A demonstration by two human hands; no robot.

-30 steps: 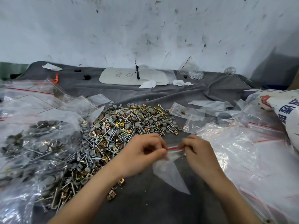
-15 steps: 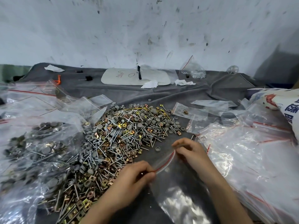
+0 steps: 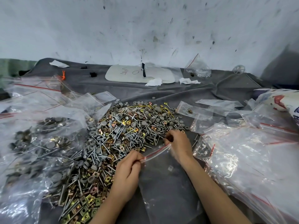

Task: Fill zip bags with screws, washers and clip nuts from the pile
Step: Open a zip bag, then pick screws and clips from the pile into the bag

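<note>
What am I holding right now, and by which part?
A zip bag, by its red-striped mouth: the left grip pinches the near end, and the right grip, a little blurred, holds the far end.

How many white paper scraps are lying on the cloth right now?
3 scraps: one far back left, one at the white board's front edge, one just right of it. Bags may hide more.
</note>
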